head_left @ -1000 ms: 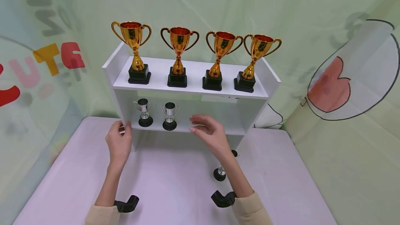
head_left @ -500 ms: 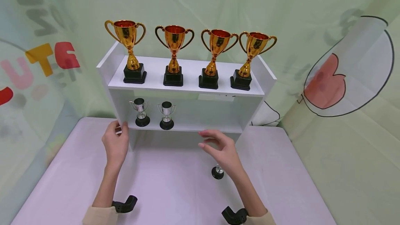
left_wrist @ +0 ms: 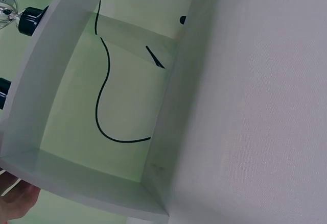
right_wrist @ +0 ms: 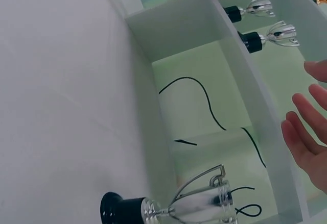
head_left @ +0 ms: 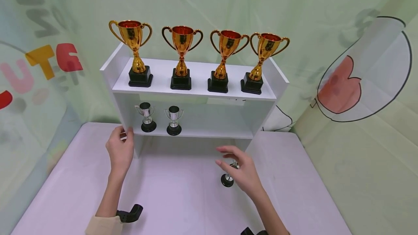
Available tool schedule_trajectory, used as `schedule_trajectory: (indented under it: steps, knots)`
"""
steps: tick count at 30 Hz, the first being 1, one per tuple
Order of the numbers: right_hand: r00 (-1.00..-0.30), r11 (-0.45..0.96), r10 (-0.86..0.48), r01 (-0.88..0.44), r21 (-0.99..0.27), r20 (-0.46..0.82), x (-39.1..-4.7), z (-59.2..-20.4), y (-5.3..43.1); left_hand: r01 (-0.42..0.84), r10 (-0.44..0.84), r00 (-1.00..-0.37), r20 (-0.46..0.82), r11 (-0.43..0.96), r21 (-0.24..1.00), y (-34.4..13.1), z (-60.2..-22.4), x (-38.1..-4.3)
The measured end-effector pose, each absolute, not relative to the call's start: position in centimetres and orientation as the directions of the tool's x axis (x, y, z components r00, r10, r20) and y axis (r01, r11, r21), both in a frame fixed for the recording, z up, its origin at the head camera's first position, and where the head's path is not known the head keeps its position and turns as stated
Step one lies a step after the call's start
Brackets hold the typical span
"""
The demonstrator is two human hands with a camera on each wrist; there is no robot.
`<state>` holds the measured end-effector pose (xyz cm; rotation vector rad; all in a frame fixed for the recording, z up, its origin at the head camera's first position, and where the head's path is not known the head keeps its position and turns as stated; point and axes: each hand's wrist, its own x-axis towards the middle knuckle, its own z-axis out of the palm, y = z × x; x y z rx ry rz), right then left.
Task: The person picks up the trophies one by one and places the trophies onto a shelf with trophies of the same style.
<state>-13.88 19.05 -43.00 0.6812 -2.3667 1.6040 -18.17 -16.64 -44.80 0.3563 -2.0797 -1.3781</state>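
Note:
My left hand [head_left: 120,151] grips the left side panel of a white two-tier shelf [head_left: 196,136], about level with its middle board. My right hand [head_left: 243,171] hangs over the table with thumb and fingers apart and nothing between them. Just behind its fingers, partly hidden by them, a small silver trophy cup [head_left: 227,179] with a black base stands on the table; the right wrist view shows this silver cup [right_wrist: 202,203] more fully. On the middle board, towards the left, stand two more silver trophy cups, one at the left [head_left: 148,117] and one beside it [head_left: 174,120].
Several larger gold trophy cups [head_left: 182,57] on black bases stand in a row on the top board. The shelf stands on a pale cloth-covered table [head_left: 183,191]. Patterned fabric [head_left: 310,3] hangs behind and at both sides.
My right hand has moved down and to the right, away from the middle board and towards the silver cup on the table. My left hand stays on the side panel.

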Motion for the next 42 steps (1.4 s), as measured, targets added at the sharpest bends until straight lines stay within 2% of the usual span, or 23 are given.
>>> schedule_trajectory:
  steps: [8,22,42]
  knots:
    - [-0.844,0.428,-0.216,-0.534,-0.729,0.491,-12.9,-43.9,19.8,0.104,-0.534,-0.773,0.341,0.424,0.900,-16.6,-44.7,-18.0]
    - [-0.758,0.536,-0.176,-0.609,-0.585,0.628,-11.9,-45.8,20.9,0.113,-0.526,-0.775,0.351,0.430,0.896,-16.6,-44.8,-18.0]
    - [-0.802,0.602,-0.119,-0.527,-0.600,0.585,-11.6,-47.8,21.6,0.131,-0.521,-0.770,0.367,0.435,0.891,-16.7,-45.1,-18.2]
